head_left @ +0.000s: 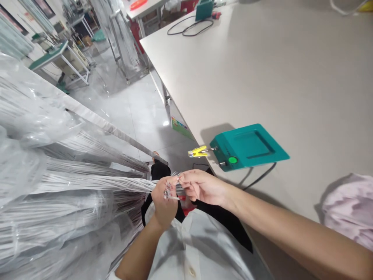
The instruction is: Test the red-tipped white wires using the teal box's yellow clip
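Observation:
My left hand (pixel 163 202) is closed around the end of a bundle of thin white wires (pixel 96 184) that runs in from the left. Bare wire tips stick out above its fingers. My right hand (pixel 201 187) pinches one of those wire ends right beside the left hand, fingers pressed together. Both hands hover over my lap, just off the near edge of the grey table (pixel 262 70). A teal box (pixel 247 147) with a green button (pixel 232 160) and a yellow clip (pixel 198 152) on its probe sits on the table just beyond my right hand.
Plastic-wrapped wire bundles (pixel 43 167) fill the left side on a rack. A black cable loop (pixel 190 27) and another teal device (pixel 204 9) lie at the table's far end. Pink cloth (pixel 349 210) lies at the right edge. Workbenches (pixel 58 54) stand across the tiled floor.

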{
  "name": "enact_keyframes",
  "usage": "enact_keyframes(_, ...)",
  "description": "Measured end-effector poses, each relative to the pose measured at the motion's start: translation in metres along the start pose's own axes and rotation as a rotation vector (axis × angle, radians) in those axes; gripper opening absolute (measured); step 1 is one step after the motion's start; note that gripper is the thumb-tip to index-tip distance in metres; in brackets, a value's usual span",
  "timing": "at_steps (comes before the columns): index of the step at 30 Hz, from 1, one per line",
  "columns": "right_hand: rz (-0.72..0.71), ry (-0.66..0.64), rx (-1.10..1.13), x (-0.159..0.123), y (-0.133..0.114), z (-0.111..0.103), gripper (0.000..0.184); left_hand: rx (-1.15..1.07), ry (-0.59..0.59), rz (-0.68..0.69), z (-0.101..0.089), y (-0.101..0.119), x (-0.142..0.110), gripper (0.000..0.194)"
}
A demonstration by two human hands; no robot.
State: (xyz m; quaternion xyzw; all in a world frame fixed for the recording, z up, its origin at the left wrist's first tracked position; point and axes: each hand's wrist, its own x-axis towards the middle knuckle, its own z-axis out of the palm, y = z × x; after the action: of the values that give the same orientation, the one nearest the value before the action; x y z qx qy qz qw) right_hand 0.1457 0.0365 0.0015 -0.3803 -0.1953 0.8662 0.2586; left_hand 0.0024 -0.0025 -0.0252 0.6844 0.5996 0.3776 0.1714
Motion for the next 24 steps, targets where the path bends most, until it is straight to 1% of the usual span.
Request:
enact_keyframes(1, -0.026, 0.031, -0.020, -0.001, 0.001, -0.001, 0.022, -0.053, -0.007, -0.055, 0.000, 0.002, 0.001, 0.022)
enact_keyframes(2, -0.083, 0.083, -0.073, -0.002, 0.002, -0.001, 0.024, -0.143, -0.025, -0.143, 0.000, 0.004, 0.002, 0.021)
enact_keyframes(3, -0.171, 0.149, -0.156, -0.003, 0.003, -0.002, 0.025, -0.238, -0.051, -0.241, -0.001, 0.006, 0.004, 0.020)
enact_keyframes(5, -0.411, 0.276, -0.413, -0.005, 0.005, -0.002, 0.027, -0.358, -0.113, -0.393, -0.003, 0.010, 0.007, 0.021)
enact_keyframes(6, -0.546, 0.313, -0.580, -0.007, 0.005, -0.003, 0.027, -0.375, -0.142, -0.426, -0.004, 0.012, 0.009, 0.021)
enact_keyframes(8, -0.803, 0.318, -0.950, -0.009, 0.006, -0.004, 0.020, -0.376, -0.182, -0.432, -0.007, 0.015, 0.011, 0.021)
enact_keyframes(9, -0.911, 0.292, -1.124, -0.010, 0.007, -0.005, 0.019, -0.370, -0.203, -0.417, -0.009, 0.016, 0.011, 0.020)
enact_keyframes(10, -0.987, 0.275, -1.281, -0.010, 0.007, -0.007, 0.021, -0.362, -0.207, -0.398, -0.010, 0.016, 0.010, 0.020)
enact_keyframes(11, -1.054, 0.286, -1.396, -0.010, 0.007, -0.008, 0.022, -0.349, -0.221, -0.370, -0.010, 0.016, 0.009, 0.021)
enact_keyframes(12, -1.095, 0.297, -1.488, -0.010, 0.007, -0.009, 0.023, -0.327, -0.204, -0.345, -0.010, 0.015, 0.008, 0.021)
enact_keyframes(14, -1.155, 0.323, -1.607, -0.009, 0.008, -0.009, 0.023, -0.299, -0.185, -0.292, -0.009, 0.012, 0.005, 0.019)
enact_keyframes(16, -1.138, 0.326, -1.614, -0.008, 0.007, -0.009, 0.023, -0.250, -0.169, -0.230, -0.006, 0.008, 0.003, 0.022)
enact_keyframes(18, -1.000, 0.314, -1.483, -0.007, 0.006, -0.006, 0.022, -0.228, -0.158, -0.184, -0.005, 0.006, 0.001, 0.025)
enact_keyframes(20, -0.749, 0.278, -1.206, -0.006, 0.004, -0.003, 0.024, -0.201, -0.140, -0.098, -0.004, 0.005, 0.001, 0.025)
enact_keyframes(22, -0.448, 0.208, -0.817, -0.004, 0.003, -0.003, 0.025, -0.197, -0.116, -0.016, -0.004, 0.005, 0.001, 0.024)
enact_keyframes(24, -0.215, 0.128, -0.426, -0.001, 0.005, -0.004, 0.027, -0.209, -0.110, 0.023, -0.003, 0.004, 0.001, 0.023)
